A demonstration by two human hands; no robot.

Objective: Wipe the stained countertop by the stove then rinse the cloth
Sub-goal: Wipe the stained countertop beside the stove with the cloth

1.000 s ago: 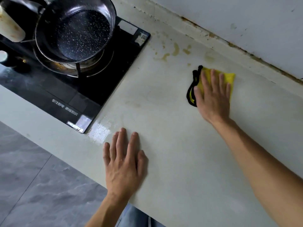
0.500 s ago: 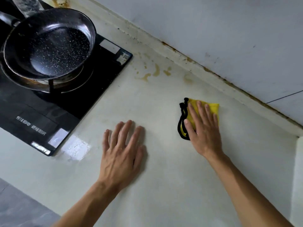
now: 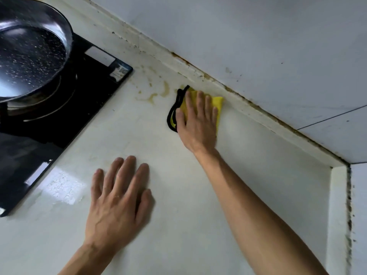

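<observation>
A yellow cloth (image 3: 218,105) with a black edge lies flat on the pale countertop (image 3: 248,165), close to the back wall strip. My right hand (image 3: 196,124) presses down on it with straight fingers and covers most of it. Brown stains (image 3: 156,93) mark the countertop just left of the cloth, between it and the black stove (image 3: 65,116). My left hand (image 3: 117,197) rests flat on the countertop nearer to me, fingers spread, holding nothing.
A dark speckled frying pan (image 3: 29,56) sits on the stove's burner at the upper left. A grimy raised strip (image 3: 258,114) runs along the tiled wall behind the counter. The counter ends at a side wall corner (image 3: 341,169) on the right.
My right hand has slid the cloth up toward the wall and the stains. The left hand stays flat on the counter. The camera has moved closer.
</observation>
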